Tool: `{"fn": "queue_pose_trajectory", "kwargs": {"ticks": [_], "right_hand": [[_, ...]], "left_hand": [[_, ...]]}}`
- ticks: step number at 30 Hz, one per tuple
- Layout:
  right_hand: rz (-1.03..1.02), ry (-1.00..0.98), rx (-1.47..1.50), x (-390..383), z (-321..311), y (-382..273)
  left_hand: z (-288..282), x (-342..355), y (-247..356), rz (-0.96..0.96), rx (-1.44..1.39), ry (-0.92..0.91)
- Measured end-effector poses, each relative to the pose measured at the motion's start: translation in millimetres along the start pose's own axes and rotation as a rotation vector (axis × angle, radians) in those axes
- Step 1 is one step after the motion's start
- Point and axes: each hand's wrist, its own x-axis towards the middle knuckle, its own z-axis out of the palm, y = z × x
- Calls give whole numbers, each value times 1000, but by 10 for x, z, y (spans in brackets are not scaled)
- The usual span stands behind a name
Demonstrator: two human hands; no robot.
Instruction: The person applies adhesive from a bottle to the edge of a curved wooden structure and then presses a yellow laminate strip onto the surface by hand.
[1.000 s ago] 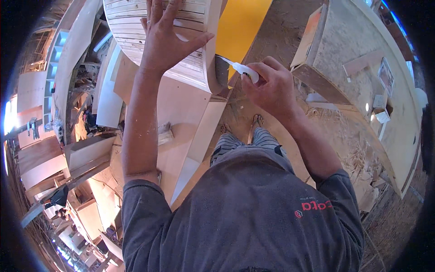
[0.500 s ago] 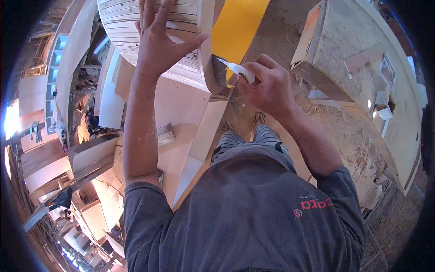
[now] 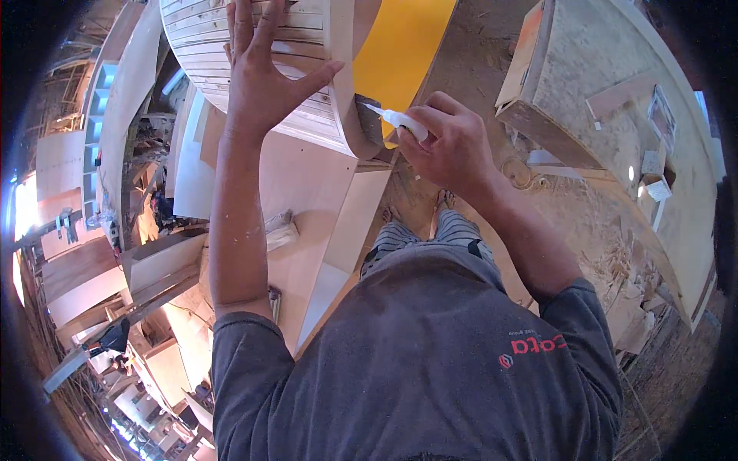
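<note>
My left hand (image 3: 265, 84) lies with fingers spread on a curved wooden piece (image 3: 207, 58) faced with narrow pale slats. Its thumb reaches across to the smooth pale rim along the right side of the slats. In my right hand (image 3: 453, 142) is a small white squeeze bottle (image 3: 407, 123) with a narrow nozzle. The nozzle tip points left, at a dark strip (image 3: 369, 111) on the outer side of that rim; whether it touches cannot be told. Just behind hangs a bright yellow curved sheet (image 3: 400, 54).
Below the slatted piece is a pale wooden panel (image 3: 300, 184) with a crumpled packet (image 3: 280, 230) and a small cylinder (image 3: 274, 300) on it. At right stands a large worktable (image 3: 592, 54) holding a small open box (image 3: 655, 173). Wood shavings (image 3: 615, 265) litter the floor; boards crowd the left.
The right hand and bottle have shifted slightly left, and the left hand and slatted piece sit a little further left in view. Both grips look the same.
</note>
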Motion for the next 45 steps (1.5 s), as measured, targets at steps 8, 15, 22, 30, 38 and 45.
{"fn": "queue_pose_trajectory", "kwargs": {"ticks": [8, 15, 22, 30, 38, 45], "right_hand": [[83, 27, 77, -212, 79, 103], [78, 34, 67, -310, 248, 146], [40, 41, 38, -306, 320, 182], [-13, 10, 7, -313, 329, 135], [-21, 4, -25, -321, 366, 157], [-30, 97, 22, -249, 163, 0]], "left_hand": [[54, -16, -47, 4, -45, 36], [34, -7, -9, -35, -39, 4], [57, -4, -56, 1, 41, 2], [83, -4, -76, 33, -77, 25], [65, -1, -35, 15, -19, 27], [69, -5, -13, -7, -40, 20]]}}
